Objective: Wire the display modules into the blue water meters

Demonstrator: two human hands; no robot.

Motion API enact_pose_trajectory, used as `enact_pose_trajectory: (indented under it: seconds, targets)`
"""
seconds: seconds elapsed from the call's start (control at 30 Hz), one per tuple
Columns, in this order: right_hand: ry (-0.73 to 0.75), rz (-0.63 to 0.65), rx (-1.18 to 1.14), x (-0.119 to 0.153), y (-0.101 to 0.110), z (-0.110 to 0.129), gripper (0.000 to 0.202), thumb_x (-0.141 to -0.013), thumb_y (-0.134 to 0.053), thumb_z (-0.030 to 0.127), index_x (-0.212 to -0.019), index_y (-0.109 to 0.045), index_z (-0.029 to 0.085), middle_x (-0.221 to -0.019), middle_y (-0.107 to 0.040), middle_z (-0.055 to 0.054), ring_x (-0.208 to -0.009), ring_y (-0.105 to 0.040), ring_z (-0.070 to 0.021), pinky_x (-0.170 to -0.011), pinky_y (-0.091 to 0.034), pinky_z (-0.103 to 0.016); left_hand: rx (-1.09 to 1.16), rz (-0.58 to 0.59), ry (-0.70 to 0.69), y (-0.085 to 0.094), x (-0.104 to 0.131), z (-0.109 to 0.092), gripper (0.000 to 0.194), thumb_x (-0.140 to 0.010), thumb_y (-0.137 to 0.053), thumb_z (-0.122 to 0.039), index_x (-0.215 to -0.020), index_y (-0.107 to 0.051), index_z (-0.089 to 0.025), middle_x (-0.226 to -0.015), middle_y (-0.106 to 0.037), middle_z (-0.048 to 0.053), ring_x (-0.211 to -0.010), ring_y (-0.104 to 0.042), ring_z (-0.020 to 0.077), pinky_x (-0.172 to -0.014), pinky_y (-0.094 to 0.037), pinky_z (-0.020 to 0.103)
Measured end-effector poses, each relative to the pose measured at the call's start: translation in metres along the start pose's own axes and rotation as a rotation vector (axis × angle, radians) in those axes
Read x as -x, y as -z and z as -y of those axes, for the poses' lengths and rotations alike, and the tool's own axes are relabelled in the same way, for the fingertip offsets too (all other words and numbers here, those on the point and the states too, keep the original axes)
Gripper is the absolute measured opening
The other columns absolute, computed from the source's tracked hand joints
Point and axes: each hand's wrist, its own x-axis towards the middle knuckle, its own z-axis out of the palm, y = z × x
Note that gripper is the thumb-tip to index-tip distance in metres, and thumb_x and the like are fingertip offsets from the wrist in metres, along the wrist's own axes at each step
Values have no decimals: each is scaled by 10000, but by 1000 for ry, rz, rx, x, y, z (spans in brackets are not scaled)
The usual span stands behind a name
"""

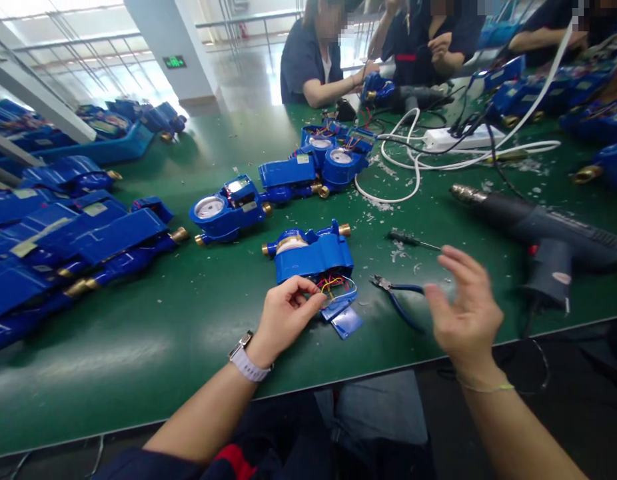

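A blue water meter (313, 259) with brass pipe ends lies on its side in front of me. Red, yellow and blue wires (344, 285) come out of its near side, by a small blue-wrapped part (347, 321). My left hand (292, 310) is at those wires, thumb and forefinger pinched on them. To the right, my right hand (463, 310) is raised with fingers apart and nothing in it. Close to that hand lie blue-handled cutting pliers (401, 303), jaws toward the meter. Behind them is a dark-handled screwdriver (408, 238).
A heat gun (543, 233) lies at the right. More water meters (228, 210) stand beyond and in a stack (88, 233) at the left. A white power strip (463, 137) with looping cables lies farther back, amid plastic scraps. Co-workers (313, 60) sit across the green table (188, 373).
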Motion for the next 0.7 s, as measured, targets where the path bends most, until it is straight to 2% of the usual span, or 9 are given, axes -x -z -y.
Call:
enact_pose_trajectory:
  seconds: [0.03,0.1,0.17,0.27,0.4,0.53,0.7]
  targets:
    - [60,98,-41,1,-13,20,432,-843,-646,193,-1269,-586,232,-1291,-566,-131,-1207,-533,-294,-1031,-418,-518,-2,-4,0,0,0,-1,164,-768,-687,-312,-735,-631,-162,-567,-571,-23,-469,-459,82,-446,-371,184]
    - [187,185,-97,4,-35,46,420,-871,-589,170,-1283,-552,243,-1300,-552,-113,-1244,-492,-291,-1030,-413,-536,-5,0,3,1,1,-2,161,-769,-683,-310,-729,-629,-163,-559,-568,-23,-468,-458,84,-438,-366,185]
    - [254,233,-128,7,-52,59,395,-885,-557,153,-1270,-544,239,-1319,-532,-112,-1274,-459,-288,-1035,-405,-537,-1,16,14,1,2,-4,156,-776,-673,-305,-729,-625,-164,-560,-571,-21,-466,-454,84,-434,-363,186]
    - [268,261,-128,14,-69,63,348,-890,-517,127,-1213,-583,236,-1336,-525,-103,-1290,-444,-280,-1050,-391,-528,23,43,28,0,3,-5,140,-786,-662,-292,-743,-619,-165,-589,-587,-17,-469,-453,79,-440,-371,186]
    - [222,229,-117,21,-78,62,285,-883,-524,122,-1121,-636,233,-1291,-568,-87,-1262,-475,-268,-1054,-397,-512,55,71,45,-1,2,-7,134,-773,-682,-289,-768,-628,-166,-647,-612,-8,-494,-475,80,-457,-391,188]
    - [195,170,-100,23,-77,62,158,-880,-586,161,-1011,-632,235,-1234,-594,-80,-1228,-498,-267,-1029,-423,-510,28,88,26,-4,1,-8,157,-782,-675,-306,-728,-630,-166,-592,-582,-17,-471,-448,79,-437,-360,192]
    - [190,167,-108,24,-76,61,49,-865,-626,176,-892,-626,217,-1211,-609,-83,-1208,-510,-270,-1014,-434,-499,12,73,-24,-8,1,-8,130,-781,-637,-254,-686,-604,-172,-558,-545,-26,-462,-419,80,-428,-339,198]
